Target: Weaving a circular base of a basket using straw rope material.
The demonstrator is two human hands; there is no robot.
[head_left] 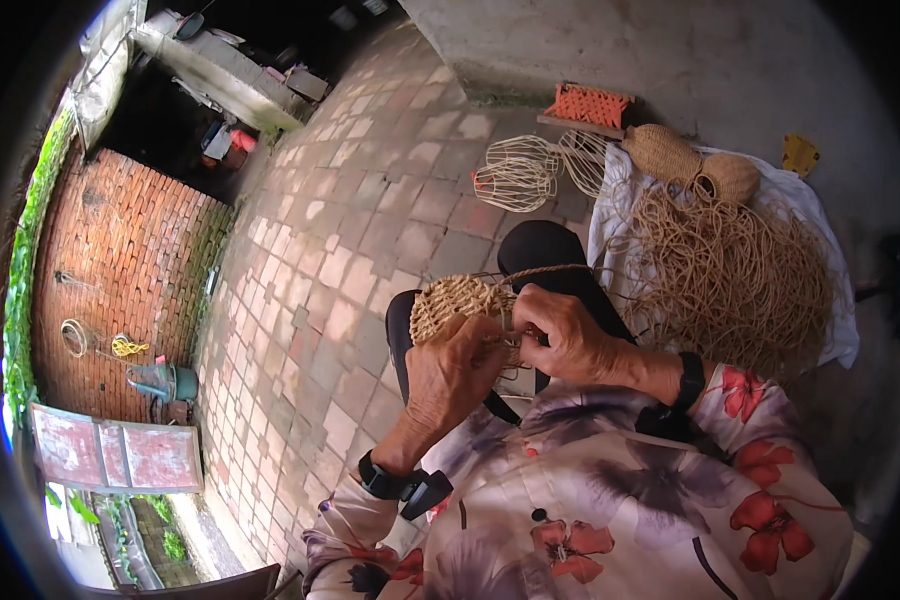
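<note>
Over my lap sits a partly woven straw-coloured basket (448, 306), its braided cord worked in thick rows. My left hand (457, 368) is closed on the basket's near side, with its fingertips at the rim. Close beside it, my right hand (570, 338) pinches at the same edge; what lies between those fingertips is mostly hidden, but it looks like the cord. A twisted straw cord (545, 269) runs from the basket past my right hand, over my knee, toward a big loose heap of cord (735, 270) on the right.
The heap lies on a white cloth (838, 325). Two woven baskets (662, 152) rest at its far edge. Bare wire frames (518, 172) stand on the paving, near a low stool with an orange woven seat (588, 105). A brick wall (120, 270) rises at left.
</note>
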